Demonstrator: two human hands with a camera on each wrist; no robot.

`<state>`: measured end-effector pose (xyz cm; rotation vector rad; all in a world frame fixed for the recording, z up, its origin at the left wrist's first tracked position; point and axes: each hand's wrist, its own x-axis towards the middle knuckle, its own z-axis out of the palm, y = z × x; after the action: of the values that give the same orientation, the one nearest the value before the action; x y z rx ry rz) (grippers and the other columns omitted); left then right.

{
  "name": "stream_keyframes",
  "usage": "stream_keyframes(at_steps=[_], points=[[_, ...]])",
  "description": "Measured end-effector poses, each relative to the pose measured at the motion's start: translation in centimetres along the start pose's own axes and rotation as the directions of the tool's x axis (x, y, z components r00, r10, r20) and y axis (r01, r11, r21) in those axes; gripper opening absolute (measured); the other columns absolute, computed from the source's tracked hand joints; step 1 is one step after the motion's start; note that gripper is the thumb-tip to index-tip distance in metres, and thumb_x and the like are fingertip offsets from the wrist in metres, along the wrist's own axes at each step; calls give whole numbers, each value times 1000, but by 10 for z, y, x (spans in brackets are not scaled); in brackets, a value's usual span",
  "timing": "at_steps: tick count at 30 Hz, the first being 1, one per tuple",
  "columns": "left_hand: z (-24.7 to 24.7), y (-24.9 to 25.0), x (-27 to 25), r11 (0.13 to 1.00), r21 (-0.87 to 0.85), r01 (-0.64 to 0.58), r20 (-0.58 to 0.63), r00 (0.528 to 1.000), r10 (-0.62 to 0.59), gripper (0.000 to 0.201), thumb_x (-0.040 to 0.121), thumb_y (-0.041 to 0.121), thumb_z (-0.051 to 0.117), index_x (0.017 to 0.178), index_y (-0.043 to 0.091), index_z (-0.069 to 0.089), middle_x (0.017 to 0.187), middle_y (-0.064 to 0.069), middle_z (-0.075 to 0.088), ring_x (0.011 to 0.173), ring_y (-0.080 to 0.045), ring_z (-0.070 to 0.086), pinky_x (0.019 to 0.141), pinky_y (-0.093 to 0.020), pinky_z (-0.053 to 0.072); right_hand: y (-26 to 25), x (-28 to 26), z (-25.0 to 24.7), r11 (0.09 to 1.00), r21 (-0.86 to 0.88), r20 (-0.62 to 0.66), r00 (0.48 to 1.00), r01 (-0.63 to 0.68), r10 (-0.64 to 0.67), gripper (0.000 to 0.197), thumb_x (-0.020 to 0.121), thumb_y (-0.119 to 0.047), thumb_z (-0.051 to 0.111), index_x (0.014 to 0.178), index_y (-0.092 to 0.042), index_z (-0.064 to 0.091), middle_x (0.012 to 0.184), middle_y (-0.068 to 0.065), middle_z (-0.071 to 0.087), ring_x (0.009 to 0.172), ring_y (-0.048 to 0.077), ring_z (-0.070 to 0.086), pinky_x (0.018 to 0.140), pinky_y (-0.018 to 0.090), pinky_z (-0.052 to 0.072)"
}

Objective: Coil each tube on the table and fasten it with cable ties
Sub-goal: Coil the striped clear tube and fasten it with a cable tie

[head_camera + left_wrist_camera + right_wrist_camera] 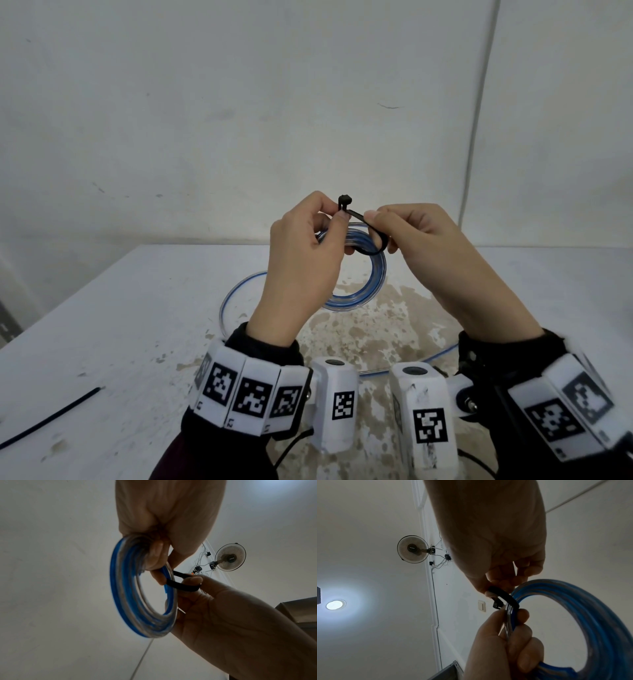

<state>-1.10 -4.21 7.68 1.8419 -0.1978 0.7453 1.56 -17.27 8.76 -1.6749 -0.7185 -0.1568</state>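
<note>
- No brand or word can be read: the white wrist bands [239, 394] and white camera housings [337, 401] carry only black-and-white square code markers, and the badge at the hub of the wall-mounted fan [412, 549] is too small to make out.
- The left hand [301, 260] is raised above the white table with worn brown patches [137, 308]. Its fingers are curled round the left side of the coiled clear tube with a blue stripe [363, 281], and its thumb and forefinger pinch the black plastic cable tie [356, 216] just below the tie's square head, which stands up above the fingertips.
- The right hand [431, 253] is just right of the left, the two nearly touching at the fingertips. Its thumb and forefinger pinch the tie's strap, and the other fingers are curled in.
- In the left wrist view the strap [185, 585] runs as a loop round the coil's strands [142, 595] to the right hand [240, 622].
- The coil is held in the air between the two hands, standing on edge over the middle of the table; a loose length of the same tube trails down and lies in a wide curve on the table near the person.
- A thin dark strip [51, 418] lies on the near left of the table, well apart from the hands; what it is cannot be told.
</note>
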Motion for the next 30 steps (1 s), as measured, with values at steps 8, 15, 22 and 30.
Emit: stream_keyframes(at_steps=[8,15,22,30], points=[[1,2,0,998,-51,45,-5,999,-45,16,95,8,52,80,2,52,52,-5,58,32,-1,45,44,-17,30,-6,-1,0,1000,20,-2,1000,13,-13,40,96,-5,44,56,-6,46,41,-14,50,47,-5,48,57,4,34],[0,2,-1,999,-37,16,12,1000,-16,16,95,8,52,82,-2,51,60,-18,61,32,-1,45,43,-13,30,-4,-1,-1,1000,27,0,1000,14,-14,36,97,-6,44,62,-1,50,43,-14,50,48,-5,49,58,3,35],[2,-1,0,998,-45,36,4,999,-36,16,95,9,52,80,2,52,55,-10,60,32,-1,45,44,-17,30,-4,-2,-2,999,29,22,1000,17,-18,38,97,-6,44,59,-4,47,43,-13,50,49,-5,49,58,4,35],[1,-2,1,998,-42,47,-3,999,-47,11,95,8,51,88,0,55,54,-13,58,33,-3,46,45,-21,31,0,0,-1,999,35,24,1000,14,-15,42,97,-8,45,55,-8,45,45,-12,50,50,-2,49,59,6,35]])
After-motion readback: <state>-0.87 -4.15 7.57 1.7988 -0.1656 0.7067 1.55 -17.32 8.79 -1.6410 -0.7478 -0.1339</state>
